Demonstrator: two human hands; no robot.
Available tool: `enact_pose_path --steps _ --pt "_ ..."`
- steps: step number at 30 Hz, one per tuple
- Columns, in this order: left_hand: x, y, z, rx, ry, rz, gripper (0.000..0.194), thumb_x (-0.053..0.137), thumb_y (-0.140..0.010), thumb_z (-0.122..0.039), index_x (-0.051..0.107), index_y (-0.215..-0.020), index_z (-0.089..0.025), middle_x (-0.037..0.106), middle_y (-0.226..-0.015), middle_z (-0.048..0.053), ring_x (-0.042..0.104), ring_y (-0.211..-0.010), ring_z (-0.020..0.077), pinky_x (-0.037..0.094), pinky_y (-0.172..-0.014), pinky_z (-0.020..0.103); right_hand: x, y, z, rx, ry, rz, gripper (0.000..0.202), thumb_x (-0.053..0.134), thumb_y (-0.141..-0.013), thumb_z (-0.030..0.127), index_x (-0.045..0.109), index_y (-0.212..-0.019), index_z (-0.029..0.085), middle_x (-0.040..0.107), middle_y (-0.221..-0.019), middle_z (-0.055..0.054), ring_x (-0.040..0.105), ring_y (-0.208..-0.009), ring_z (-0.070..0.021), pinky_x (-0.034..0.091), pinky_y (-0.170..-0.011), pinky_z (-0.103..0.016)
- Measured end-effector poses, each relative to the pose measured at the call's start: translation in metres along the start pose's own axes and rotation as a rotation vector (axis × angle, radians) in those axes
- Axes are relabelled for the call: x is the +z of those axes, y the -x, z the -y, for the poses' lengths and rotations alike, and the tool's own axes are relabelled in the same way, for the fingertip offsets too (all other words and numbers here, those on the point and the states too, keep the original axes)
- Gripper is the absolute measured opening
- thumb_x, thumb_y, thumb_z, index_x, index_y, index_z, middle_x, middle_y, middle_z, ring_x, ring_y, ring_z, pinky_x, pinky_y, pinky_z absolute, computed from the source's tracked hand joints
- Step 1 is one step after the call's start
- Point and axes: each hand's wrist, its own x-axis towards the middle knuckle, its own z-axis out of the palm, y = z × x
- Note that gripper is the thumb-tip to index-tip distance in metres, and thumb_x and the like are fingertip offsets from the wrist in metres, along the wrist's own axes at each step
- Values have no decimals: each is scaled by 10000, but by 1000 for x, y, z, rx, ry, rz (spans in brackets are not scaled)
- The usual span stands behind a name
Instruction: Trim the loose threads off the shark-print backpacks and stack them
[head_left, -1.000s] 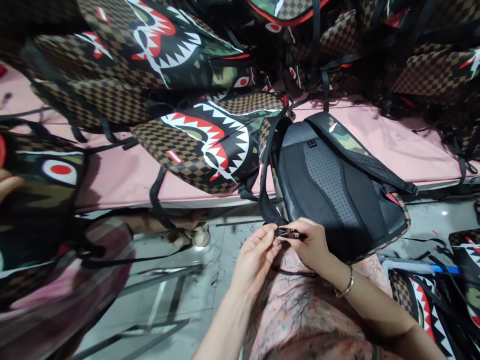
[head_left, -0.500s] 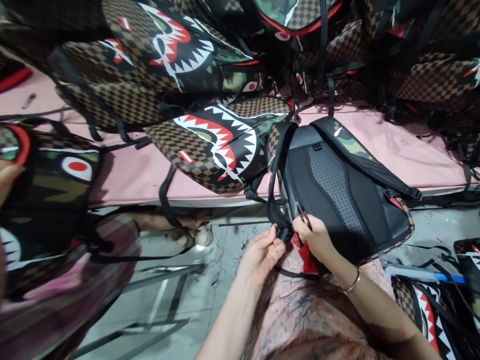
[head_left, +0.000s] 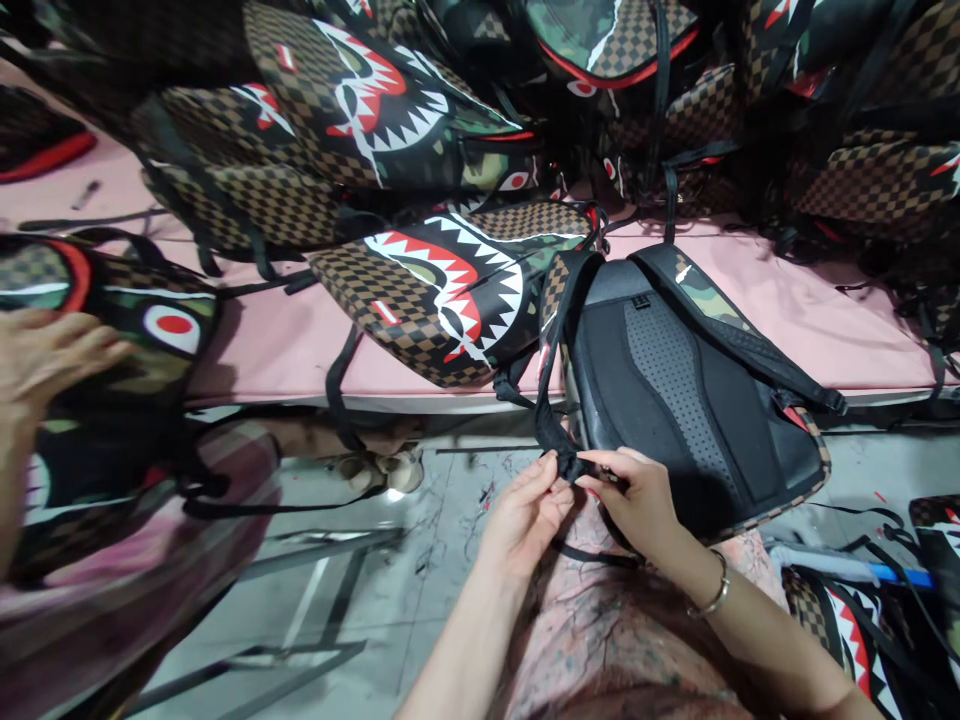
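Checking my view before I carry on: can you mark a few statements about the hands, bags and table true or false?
1. The left hand and right hand both grip the strap. True.
2. The bracelet is on the left wrist. False: it is on the right wrist.
3. The backpack shows its printed front. False: its padded back shows.
4. A co-worker's hand touches a bag at far left. True.
5. The table is green. False: pink.

The left hand (head_left: 529, 510) and right hand (head_left: 637, 500) pinch 1 black strap (head_left: 553, 430) below centre; a pink table (head_left: 274, 350) crosses mid-frame.
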Motion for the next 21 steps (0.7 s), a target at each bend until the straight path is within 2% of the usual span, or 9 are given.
enact_pose_path --steps 5,7,9,12,14,18,21 --pt "4 6 7 128 -45 -14 155 707 -596 -42 619 -707 -102 521 -579 -19 452 -476 43 408 -435 134 13 -4 5 -14 320 -40 211 473 -767 103 656 -796 204 632 -734 -30 563 -690 -147 399 -619 -212" --pt "4 7 8 164 -85 -26 193 738 -566 -74 616 -711 -109 536 -593 -19 454 -475 42 413 -437 136 14 -4 7 -14 354 -22 183 464 -764 111 628 -788 188 610 -734 -33 544 -672 -145 381 -600 -214" --pt "5 7 9 183 -122 -56 235 767 -541 -111 612 -717 -112 538 -595 -25 452 -468 39 411 -433 136 11 -5 10 2 238 26 150 451 -794 157 586 -731 179 581 -693 -19 522 -638 -135 370 -576 -211" --pt "6 4 8 188 -127 -84 251 786 -537 -177 591 -681 -109 491 -536 -48 420 -434 28 381 -408 127 -2 -7 15 41 -114 152 274 399 -865 292 496 -634 180 502 -588 19 478 -550 -112 365 -524 -200" --pt "7 2 7 174 -109 -84 264 793 -528 -186 581 -662 -105 449 -495 -64 384 -408 19 341 -380 121 -12 -7 15 40 -213 193 295 404 -872 356 491 -652 180 494 -590 25 474 -544 -109 377 -527 -202" --pt "6 -1 6 121 -70 -93 256 787 -531 -153 577 -669 -103 412 -471 -77 353 -387 16 299 -356 125 -25 -4 8 1 77 18 223 451 -868 354 541 -957 171 598 -813 -29 537 -724 -157 407 -660 -253" --pt "5 -3 5 64 -23 -92 225 757 -573 -139 535 -604 -117 373 -441 -84 334 -366 19 283 -344 135 -22 3 -4 -131 324 -100 266 373 -911 335 554 -989 156 613 -869 -79 534 -779 -192 402 -703 -300"
